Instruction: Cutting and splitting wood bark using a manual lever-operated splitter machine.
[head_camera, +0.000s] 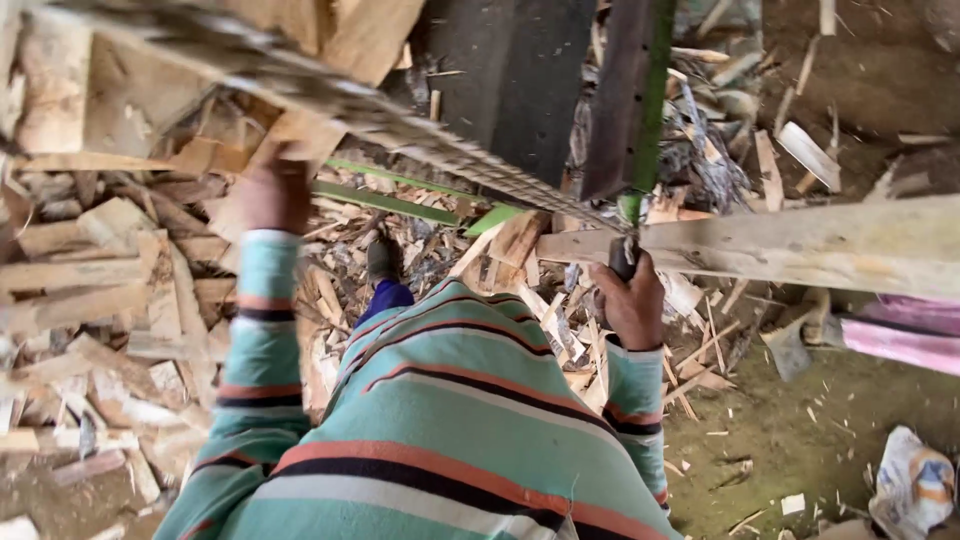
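The long plank (300, 75) runs slantwise across the top of the view, from upper left down toward the middle, blurred as if in motion. The left hand (272, 192) is raised against its underside and looks closed on it, though the blur makes the grip hard to read. The right hand (632, 305) is clenched around a dark handle (622, 258) at the foot of a tall green-edged upright bar (640, 110) (some sort of lever or blade frame, I would say). Just beside that fist a pale, weathered beam (780, 245) lies level, reaching off to the right.

Below, a shoe (383, 258) stands among a deep litter of split wood offcuts (100, 300), which spreads over the ground to the left. A crumpled packet (912, 485) lies on the bare dirt at lower right.

The footing is my worry: loose slats under the shoe could roll, and a stumble would throw the right fist toward the bar. The plank, held by one hand only, could also twist free and drop.
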